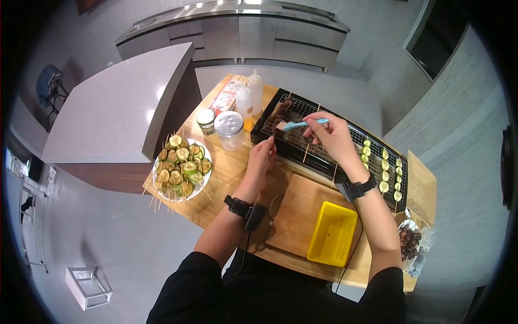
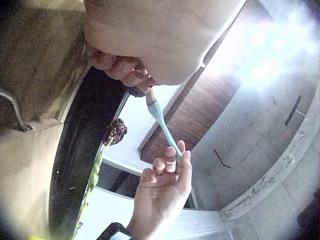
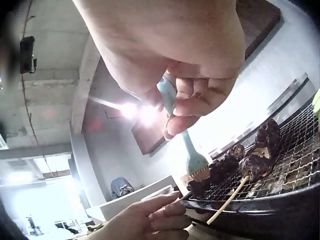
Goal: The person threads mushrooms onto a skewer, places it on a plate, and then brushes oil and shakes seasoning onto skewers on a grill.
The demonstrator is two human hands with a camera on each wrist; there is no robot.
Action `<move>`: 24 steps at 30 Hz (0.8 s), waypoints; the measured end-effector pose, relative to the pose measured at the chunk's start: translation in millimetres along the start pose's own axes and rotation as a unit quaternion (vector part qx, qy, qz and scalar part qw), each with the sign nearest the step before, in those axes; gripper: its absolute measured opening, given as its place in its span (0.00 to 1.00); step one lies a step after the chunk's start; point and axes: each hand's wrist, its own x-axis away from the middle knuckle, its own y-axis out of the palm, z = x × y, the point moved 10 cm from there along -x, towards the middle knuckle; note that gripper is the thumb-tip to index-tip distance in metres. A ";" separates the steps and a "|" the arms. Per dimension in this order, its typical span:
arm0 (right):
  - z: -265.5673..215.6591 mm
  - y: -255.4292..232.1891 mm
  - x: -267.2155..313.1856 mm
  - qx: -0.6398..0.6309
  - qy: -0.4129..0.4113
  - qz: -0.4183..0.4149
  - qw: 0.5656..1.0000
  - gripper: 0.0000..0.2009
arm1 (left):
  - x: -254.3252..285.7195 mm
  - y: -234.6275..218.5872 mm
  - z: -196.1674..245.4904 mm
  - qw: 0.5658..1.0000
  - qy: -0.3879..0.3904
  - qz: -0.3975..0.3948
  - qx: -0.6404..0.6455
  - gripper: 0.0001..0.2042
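Observation:
A light blue brush [image 1: 305, 124] is pinched in my right hand [image 1: 335, 141] above the black grill [image 1: 329, 162]. Its bristles touch dark meat [image 3: 200, 186] at the grill's left end in the right wrist view. My left hand [image 1: 261, 157] is at the grill's front edge, fingers curled round the end of a skewer whose tip is mostly hidden. Another meat skewer [image 3: 255, 167] lies on the mesh beside it, its stick over the front rim. In the left wrist view, the brush [image 2: 162, 122] runs from my right hand [image 2: 162, 190] towards my left fingers [image 2: 120, 67].
Sliced green vegetable skewers [image 1: 384, 170] lie on the grill's right part. A plate of skewers [image 1: 183, 167], a lidded jar [image 1: 230, 129] and squeeze bottles [image 1: 244, 102] stand left. A yellow basket [image 1: 330, 237] sits on a cutting board [image 1: 291, 221]; a meat bowl [image 1: 410, 242] stands far right.

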 end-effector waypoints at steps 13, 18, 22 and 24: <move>-8.8 -82.1 38.4 -0.015 0.012 0.118 0.993 0.09 | 34.5 37.9 -6.4 0.953 -0.140 -0.195 -0.184 0.13; -6.3 -76.5 59.0 0.003 0.015 0.107 0.994 0.08 | 30.3 51.9 -28.5 0.945 -0.112 -0.248 -0.183 0.14; 2.1 -72.4 66.9 0.031 0.017 0.088 0.995 0.08 | 35.0 67.2 -27.9 0.946 -0.089 -0.262 -0.170 0.14; 5.7 -71.0 68.6 0.051 0.013 0.082 0.995 0.08 | 39.8 69.9 -21.6 0.949 -0.094 -0.247 -0.172 0.13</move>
